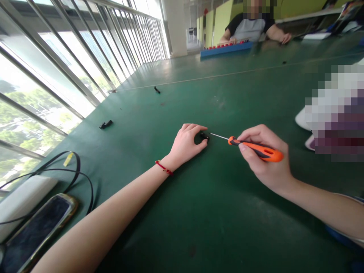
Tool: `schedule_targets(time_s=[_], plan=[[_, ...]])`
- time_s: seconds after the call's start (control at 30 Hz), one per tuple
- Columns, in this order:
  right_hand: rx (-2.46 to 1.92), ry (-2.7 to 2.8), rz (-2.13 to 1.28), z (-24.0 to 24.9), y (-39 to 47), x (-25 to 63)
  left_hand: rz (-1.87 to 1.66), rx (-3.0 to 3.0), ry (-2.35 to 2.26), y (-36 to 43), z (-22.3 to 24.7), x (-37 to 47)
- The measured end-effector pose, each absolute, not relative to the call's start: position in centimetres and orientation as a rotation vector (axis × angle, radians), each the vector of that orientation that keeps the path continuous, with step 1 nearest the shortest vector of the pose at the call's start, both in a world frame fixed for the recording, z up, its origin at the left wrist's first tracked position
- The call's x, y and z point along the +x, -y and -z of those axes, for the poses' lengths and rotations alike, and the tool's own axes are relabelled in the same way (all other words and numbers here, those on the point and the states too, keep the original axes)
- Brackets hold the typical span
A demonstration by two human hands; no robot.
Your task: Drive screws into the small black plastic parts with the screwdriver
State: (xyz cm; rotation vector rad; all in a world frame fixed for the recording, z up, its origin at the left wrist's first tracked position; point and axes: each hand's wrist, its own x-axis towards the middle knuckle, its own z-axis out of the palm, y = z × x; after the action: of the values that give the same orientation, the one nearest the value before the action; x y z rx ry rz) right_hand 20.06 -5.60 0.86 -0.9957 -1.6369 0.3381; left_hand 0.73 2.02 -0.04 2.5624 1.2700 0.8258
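Observation:
My left hand (pixel 187 143), with a red cord bracelet (pixel 164 168) at its wrist, is closed around a small black part (pixel 204 136) on the green tabletop. Thumb and fingers pinch that part, hiding some of it, so its exact kind is unclear. In my right hand (pixel 265 151) is a screwdriver (pixel 257 149) with an orange and black handle. Its thin metal shaft points left, the tip close to the black part. I cannot tell whether the tip touches it.
Two more black pieces lie on the green table (pixel 170 227), one far (pixel 157 90), one left (pixel 106 124). A phone (pixel 40 231), white box (pixel 27 201) and black cable sit lower left, near metal railings. Across sits a person (pixel 251 28) behind a blue tray (pixel 226 49).

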Motion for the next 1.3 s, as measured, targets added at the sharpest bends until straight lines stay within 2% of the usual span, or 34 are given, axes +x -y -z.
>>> schedule_targets(time_s=[1.07, 1.17, 1.3], plan=[[-1.03, 1.644, -0.301, -1.0, 5.8, 19.9, -0.893, 2.455, -1.17, -1.8, 0.1, 0.6], [-1.05, 1.674, -0.206, -1.4, 5.8, 19.9, -0.898, 2.454, -1.182, -1.8, 0.2, 0.6], [-1.08, 1.836, 0.153, -3.4, 5.4, 21.1, -0.875, 2.457, -1.198, -1.8, 0.1, 0.6]])
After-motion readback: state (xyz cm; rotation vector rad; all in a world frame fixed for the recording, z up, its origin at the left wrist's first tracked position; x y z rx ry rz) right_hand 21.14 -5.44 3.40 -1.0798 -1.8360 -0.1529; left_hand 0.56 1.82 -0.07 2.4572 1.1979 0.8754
